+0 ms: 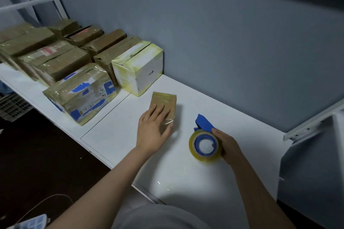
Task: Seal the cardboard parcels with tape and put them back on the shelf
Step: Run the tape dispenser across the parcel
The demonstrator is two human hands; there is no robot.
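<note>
Forearms come up from the bottom of the frame onto the white shelf board (232, 109). Just right of centre, my right hand (228, 147) is curled round the tape dispenser (204, 144), its yellowish roll resting on the board. Left of it, near but apart, my left hand (152, 128) lies flat with straight fingers on the small parcel (165, 100), covering its near half. The parcel looks light, thin and stiff, and I judge its glossy taped skin slippery, so I would pinch it by its long edges. Beyond it stands a white box (138, 67), and further into the upper left the taped parcels (55, 57) crowd together.
</note>
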